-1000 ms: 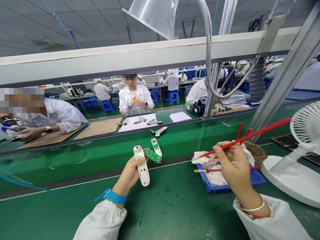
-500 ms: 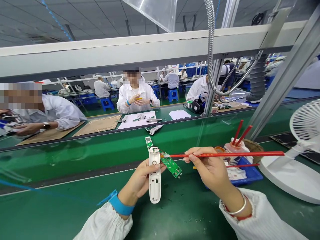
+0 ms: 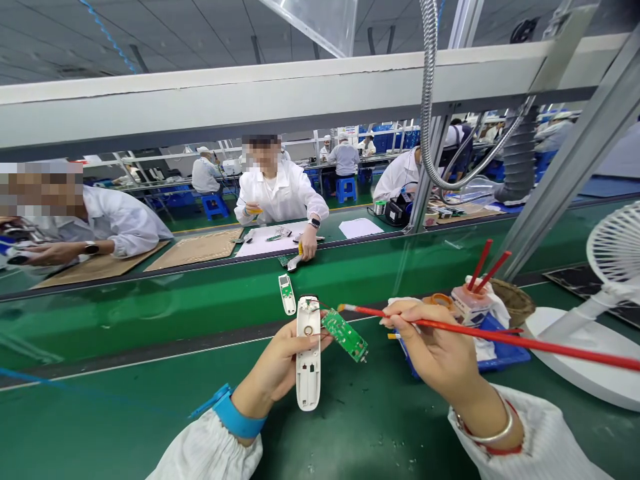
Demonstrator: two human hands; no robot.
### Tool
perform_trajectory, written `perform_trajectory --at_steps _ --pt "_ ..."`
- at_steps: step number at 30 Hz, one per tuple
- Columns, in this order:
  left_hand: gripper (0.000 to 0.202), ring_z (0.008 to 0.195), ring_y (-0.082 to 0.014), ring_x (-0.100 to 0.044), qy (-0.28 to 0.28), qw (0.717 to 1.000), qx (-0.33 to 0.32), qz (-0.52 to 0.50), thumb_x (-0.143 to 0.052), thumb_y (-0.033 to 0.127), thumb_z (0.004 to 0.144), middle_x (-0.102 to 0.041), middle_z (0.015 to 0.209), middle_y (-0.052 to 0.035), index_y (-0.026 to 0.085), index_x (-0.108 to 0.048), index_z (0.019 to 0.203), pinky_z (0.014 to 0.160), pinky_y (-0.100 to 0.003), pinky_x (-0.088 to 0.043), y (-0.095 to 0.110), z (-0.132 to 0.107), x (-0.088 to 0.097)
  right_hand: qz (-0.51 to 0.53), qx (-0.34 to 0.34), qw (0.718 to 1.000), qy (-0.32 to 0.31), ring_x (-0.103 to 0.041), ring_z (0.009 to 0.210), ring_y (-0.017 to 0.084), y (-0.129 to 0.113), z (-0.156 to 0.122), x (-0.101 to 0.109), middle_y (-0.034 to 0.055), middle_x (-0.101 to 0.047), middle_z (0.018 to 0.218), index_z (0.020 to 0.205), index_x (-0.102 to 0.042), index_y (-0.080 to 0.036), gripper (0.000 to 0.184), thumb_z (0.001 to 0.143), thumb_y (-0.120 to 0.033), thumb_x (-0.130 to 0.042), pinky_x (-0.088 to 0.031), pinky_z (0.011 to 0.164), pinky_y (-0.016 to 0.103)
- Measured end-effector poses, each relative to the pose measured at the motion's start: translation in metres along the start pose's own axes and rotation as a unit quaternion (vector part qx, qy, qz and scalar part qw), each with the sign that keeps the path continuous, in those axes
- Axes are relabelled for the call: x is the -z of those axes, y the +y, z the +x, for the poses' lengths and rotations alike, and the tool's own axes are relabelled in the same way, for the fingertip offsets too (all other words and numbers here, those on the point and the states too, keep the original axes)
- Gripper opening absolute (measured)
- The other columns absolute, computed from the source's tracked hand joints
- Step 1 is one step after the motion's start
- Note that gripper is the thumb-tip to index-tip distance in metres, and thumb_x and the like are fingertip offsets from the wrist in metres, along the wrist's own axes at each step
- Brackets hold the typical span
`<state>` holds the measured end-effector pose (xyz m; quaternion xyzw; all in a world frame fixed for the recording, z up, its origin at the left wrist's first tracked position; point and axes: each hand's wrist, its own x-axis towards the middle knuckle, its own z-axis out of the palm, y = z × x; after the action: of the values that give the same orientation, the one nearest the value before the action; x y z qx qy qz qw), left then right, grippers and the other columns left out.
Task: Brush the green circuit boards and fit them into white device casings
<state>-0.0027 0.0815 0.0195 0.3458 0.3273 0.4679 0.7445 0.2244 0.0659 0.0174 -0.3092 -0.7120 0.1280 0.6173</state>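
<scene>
My left hand [image 3: 275,360] is closed around a long white plastic housing [image 3: 309,380], held upright with its hollow inner side facing me. Thin wires link it to a green circuit board [image 3: 345,335] hanging out on its right. In my right hand [image 3: 437,343] is a thin red-handled brush [image 3: 555,344], pinched near its front. Its bristle tip points left, close to the upper edge of the board; whether they touch I cannot tell. Beyond the housing, a white shell with a small board [image 3: 287,294] lies on the green conveyor belt [image 3: 190,307].
Right of my hand, a blue tray [image 3: 505,360] holds a jar [image 3: 470,303] with red sticks, white cloth and another brush. A white fan [image 3: 575,353] stands far right. Across the belt, a co-worker's hand [image 3: 309,241] grips a device part. A metal post [image 3: 565,140] slants at right.
The brush tip has moved right, away from the housing, and its handle now slopes down rightward. The co-worker's hand has reached down to a part at the belt. The shell on the belt has shifted.
</scene>
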Motion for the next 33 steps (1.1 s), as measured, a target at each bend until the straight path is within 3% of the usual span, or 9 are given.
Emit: perform_trajectory --at_steps 4,8,13,17,23,25,28,31,33 --pt "0.029 0.079 -0.0162 -0.064 0.006 1.0 -0.008 -0.014 -0.071 0.007 0.063 -0.069 0.076 -0.0038 0.013 -0.07 0.091 0.097 -0.037 -0.042 0.005 0.001 0.002 -0.022 -0.018 0.999 0.024 -0.065 0.08 0.019 0.011 -0.002 0.005 0.0035 -0.063 0.088 0.092 -0.051 -0.024 0.016 0.084 -0.011 -0.054 -0.057 0.071 0.039" --pt "0.025 0.083 -0.018 -0.064 0.017 0.999 -0.006 -0.042 -0.067 0.007 0.064 -0.07 0.078 -0.0049 0.012 -0.07 0.088 0.1 -0.038 -0.04 0.01 0.003 0.0 -0.023 -0.084 0.989 0.121 -0.066 0.069 0.018 0.007 0.003 0.014 0.0038 -0.065 0.083 0.086 -0.053 -0.023 0.009 0.081 -0.019 -0.06 -0.058 0.062 0.034" --pt "0.019 0.082 -0.0186 -0.064 0.04 0.996 0.014 -0.079 -0.06 0.021 0.073 -0.069 0.079 -0.0045 0.016 -0.068 0.089 0.098 -0.04 -0.041 0.006 0.011 -0.005 0.028 -0.174 0.959 0.222 -0.065 0.066 0.017 0.002 0.015 0.034 0.0038 -0.065 0.084 0.087 -0.054 -0.023 0.014 0.079 -0.03 -0.063 -0.056 0.06 0.032" --pt "0.02 0.075 -0.0173 -0.062 0.05 0.998 -0.001 -0.043 -0.062 0.016 0.068 -0.065 0.071 -0.0025 0.016 -0.066 0.088 0.092 -0.041 -0.045 0.0 0.013 -0.005 0.098 -0.267 0.932 0.224 -0.06 0.056 0.014 0.015 0.022 0.046 0.0005 -0.063 0.071 0.084 -0.054 -0.022 0.019 0.08 -0.039 -0.06 -0.053 0.05 0.027" --pt "0.049 0.073 -0.0146 -0.059 0.068 0.989 -0.05 0.123 -0.066 0.027 0.074 -0.066 0.095 -0.0026 0.026 -0.055 0.122 0.075 -0.031 -0.05 0.0 0.002 -0.01 0.114 -0.444 0.884 0.092 -0.052 0.041 0.009 0.034 0.015 0.054 -0.0003 -0.061 0.055 0.078 -0.056 -0.016 0.035 0.067 -0.046 -0.071 -0.044 0.037 0.018" --pt "0.057 0.077 -0.0154 -0.059 0.087 0.986 -0.052 0.136 -0.068 0.029 0.072 -0.064 0.108 -0.0037 0.027 -0.052 0.126 0.074 -0.03 -0.05 0.001 -0.001 -0.013 0.14 -0.489 0.854 0.113 -0.056 0.044 0.011 0.033 0.001 0.055 -0.0003 -0.062 0.054 0.073 -0.054 -0.018 0.036 0.062 -0.043 -0.076 -0.049 0.042 0.02" --pt "0.064 0.077 -0.0155 -0.06 0.117 0.984 -0.052 0.121 -0.071 0.029 0.068 -0.062 0.111 -0.0042 0.027 -0.05 0.128 0.074 -0.029 -0.051 0.0 -0.002 -0.016 0.146 -0.503 0.826 0.206 -0.063 0.05 0.015 0.029 -0.031 0.059 0.0007 -0.064 0.055 0.067 -0.048 -0.02 0.041 0.054 -0.041 -0.081 -0.055 0.049 0.025" --pt "0.064 0.071 -0.0138 -0.059 0.114 0.986 -0.05 0.107 -0.072 0.028 0.067 -0.064 0.099 -0.0019 0.027 -0.051 0.127 0.073 -0.03 -0.052 -0.004 0.001 -0.018 0.095 -0.469 0.844 0.243 -0.066 0.053 0.019 0.029 -0.055 0.062 0.0011 -0.067 0.058 0.075 -0.047 -0.021 0.042 0.056 -0.043 -0.078 -0.058 0.052 0.031" --pt "0.06 0.069 -0.0129 -0.058 0.105 0.988 -0.051 0.099 -0.071 0.027 0.067 -0.063 0.089 0.0005 0.027 -0.052 0.124 0.073 -0.029 -0.052 -0.007 0.004 -0.019 0.029 -0.44 0.872 0.213 -0.067 0.053 0.021 0.032 -0.059 0.062 0.0007 -0.067 0.061 0.08 -0.049 -0.021 0.039 0.061 -0.044 -0.075 -0.058 0.051 0.033"
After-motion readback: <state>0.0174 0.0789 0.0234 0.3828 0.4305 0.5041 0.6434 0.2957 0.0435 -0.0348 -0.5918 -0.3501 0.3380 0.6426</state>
